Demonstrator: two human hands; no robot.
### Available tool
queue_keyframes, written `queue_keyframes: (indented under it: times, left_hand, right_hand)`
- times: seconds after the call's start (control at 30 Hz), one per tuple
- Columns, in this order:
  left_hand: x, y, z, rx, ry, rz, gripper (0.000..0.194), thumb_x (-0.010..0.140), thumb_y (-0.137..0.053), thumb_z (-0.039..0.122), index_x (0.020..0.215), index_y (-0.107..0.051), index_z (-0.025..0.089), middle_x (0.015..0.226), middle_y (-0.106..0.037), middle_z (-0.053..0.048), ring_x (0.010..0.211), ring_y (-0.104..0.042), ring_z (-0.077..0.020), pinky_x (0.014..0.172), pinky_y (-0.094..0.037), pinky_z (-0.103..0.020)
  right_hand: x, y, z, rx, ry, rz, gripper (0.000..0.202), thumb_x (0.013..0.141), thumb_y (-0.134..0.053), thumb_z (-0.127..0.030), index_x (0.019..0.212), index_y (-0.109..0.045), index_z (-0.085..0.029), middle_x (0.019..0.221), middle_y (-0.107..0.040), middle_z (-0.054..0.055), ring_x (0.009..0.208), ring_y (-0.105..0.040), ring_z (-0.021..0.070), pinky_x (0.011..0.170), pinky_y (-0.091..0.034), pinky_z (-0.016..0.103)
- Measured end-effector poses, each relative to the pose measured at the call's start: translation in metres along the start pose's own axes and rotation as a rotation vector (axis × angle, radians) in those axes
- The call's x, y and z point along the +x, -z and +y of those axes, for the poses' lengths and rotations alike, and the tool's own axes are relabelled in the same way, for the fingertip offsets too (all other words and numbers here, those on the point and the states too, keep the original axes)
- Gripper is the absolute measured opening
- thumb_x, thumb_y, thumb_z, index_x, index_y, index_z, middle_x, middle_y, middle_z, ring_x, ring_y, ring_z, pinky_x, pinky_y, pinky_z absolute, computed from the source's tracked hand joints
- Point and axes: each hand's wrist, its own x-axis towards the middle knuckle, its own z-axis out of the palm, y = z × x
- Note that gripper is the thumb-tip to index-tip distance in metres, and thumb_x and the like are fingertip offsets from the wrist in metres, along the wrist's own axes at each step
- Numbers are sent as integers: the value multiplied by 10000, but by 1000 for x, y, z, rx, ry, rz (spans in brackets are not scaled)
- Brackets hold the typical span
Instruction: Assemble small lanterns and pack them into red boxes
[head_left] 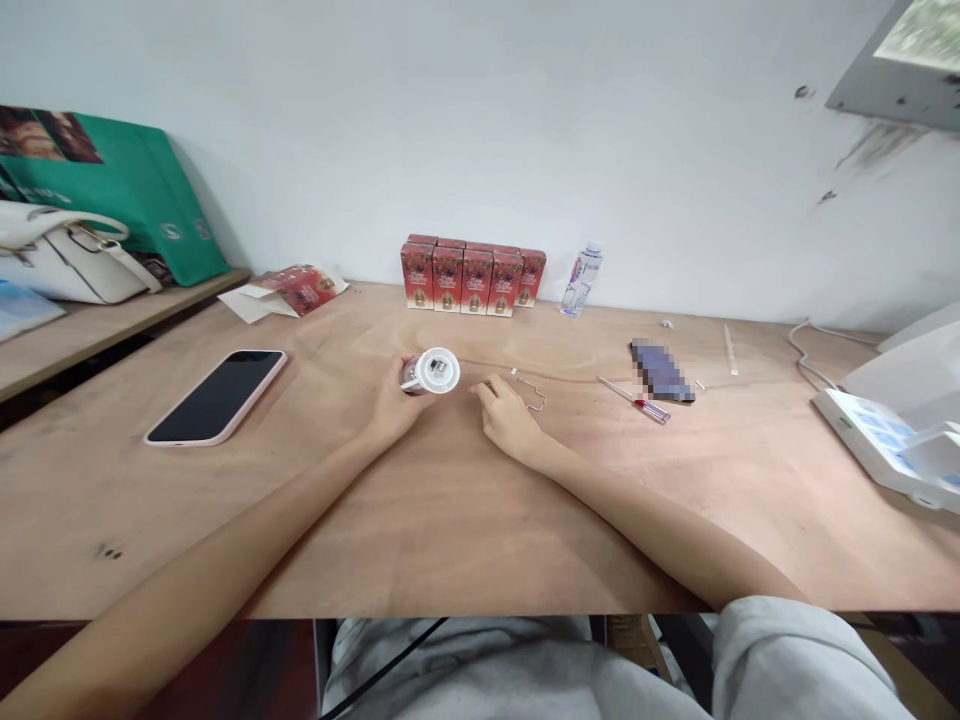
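My left hand (397, 405) grips a small round white device (433, 371) lying on its side on the wooden table (450, 520), its open end facing me. My right hand (506, 415) rests on the table just right of it, fingers curled with the fingertips pinched low on the wood; whether they hold anything is too small to tell. A thin bent metal wire (534, 392) lies right beside that hand.
A phone (217, 396) lies face up at the left. Red boxes (471, 274) and a small water bottle (582, 278) stand by the wall. A red-handled screwdriver (637, 401) lies at the right, a white machine (892, 420) at the far right, bags (90, 220) far left.
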Motion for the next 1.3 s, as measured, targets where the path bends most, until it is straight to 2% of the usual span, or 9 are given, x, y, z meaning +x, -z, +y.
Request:
queue_keyframes:
  times: [0.1, 0.23, 0.43, 0.53, 0.8, 0.93, 1.07, 1.3]
  left_hand:
    - [0, 0, 0, 7, -7, 9, 444, 542, -729, 326, 875, -469, 190, 899, -601, -18, 839, -575, -175, 778, -457, -305]
    - [0, 0, 1, -2, -22, 4, 428, 544, -724, 325, 866, -476, 193, 887, -607, -18, 829, -580, -175, 763, -464, -300]
    - [0, 0, 1, -11, -35, 3, 429, 542, -725, 300, 881, -485, 192, 905, -617, -28, 832, -584, -177, 761, -471, -306]
    - [1, -1, -1, -20, -41, -5, 447, 546, -726, 301, 906, -488, 186, 921, -621, -35, 843, -589, -180, 766, -475, -312]
    - [1, -1, -2, -16, -45, -7, 434, 548, -723, 302, 884, -473, 188, 925, -620, -36, 859, -596, -183, 778, -477, -316]
    - [1, 0, -2, -24, -41, -10, 428, 558, -719, 306, 890, -479, 183, 932, -616, -39, 856, -590, -180, 784, -476, -320]
    - [1, -1, -4, -45, -38, -6, 453, 547, -731, 304, 911, -490, 182, 946, -613, -44, 873, -587, -191, 789, -475, -330]
    - [1, 0, -1, -24, -31, -20, 445, 554, -721, 296, 913, -483, 185, 950, -607, -38, 885, -583, -184, 791, -466, -311]
  right_hand:
    - [0, -1, 1, 91, 0, 56, 306, 832, -362, -42, 1048, -555, -141, 1037, -554, 122, 905, -571, 198, 763, -501, 327]
    - [0, 0, 1, 208, 45, 112, 173, 877, -431, -156, 992, -560, -168, 1015, -579, 101, 876, -591, 180, 747, -503, 305]
    - [1, -1, 0, 187, 33, 13, 97, 856, -483, -153, 915, -559, -168, 929, -628, 81, 857, -589, 189, 774, -479, 326]
    - [2, -1, 1, 169, 32, -8, 151, 822, -503, -111, 955, -545, -169, 923, -629, 78, 889, -569, 196, 777, -464, 327]
    - [2, 2, 0, 209, -12, -37, 272, 817, -499, -120, 1084, -503, -170, 880, -619, 65, 861, -556, 191, 767, -456, 319]
    - [3, 2, 1, 302, -83, -14, 275, 808, -522, -134, 1077, -523, -194, 841, -637, 40, 792, -584, 169, 733, -457, 299]
    - [6, 2, 5, 509, -184, 29, 182, 828, -520, -181, 1002, -562, -209, 773, -682, 2, 694, -610, 137, 723, -468, 283]
    - [9, 0, 11, 775, -321, 47, 130, 821, -492, -181, 841, -620, -193, 829, -704, 19, 761, -655, 130, 739, -499, 270]
